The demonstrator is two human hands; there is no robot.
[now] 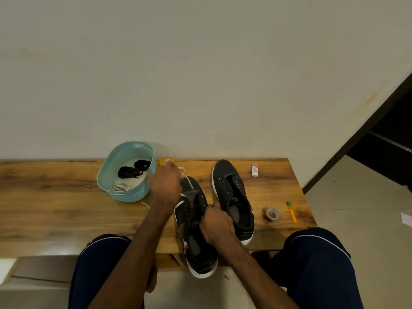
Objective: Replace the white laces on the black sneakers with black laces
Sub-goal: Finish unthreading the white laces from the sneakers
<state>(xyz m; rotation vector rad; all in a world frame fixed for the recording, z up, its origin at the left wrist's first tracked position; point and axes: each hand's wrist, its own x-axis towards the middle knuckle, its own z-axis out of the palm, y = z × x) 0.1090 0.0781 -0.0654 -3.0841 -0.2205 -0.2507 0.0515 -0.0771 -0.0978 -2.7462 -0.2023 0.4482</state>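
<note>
The first black canvas sneaker with a white sole lies lengthwise on the wooden desk, its heel hanging over the near edge. A thin white lace trails out past its toe. The right hand curls tightly round the sneaker's upper by the eyelets. The left hand is blurred above the toe, and I cannot tell whether it pinches the lace. Just beside it on the right, the second black sneaker rests flat with bare eyelets. The coiled black laces lie in a teal perforated plastic basket to the left. Further right are a small white box, a grey tape roll and a yellow pen with a green cap.
</note>
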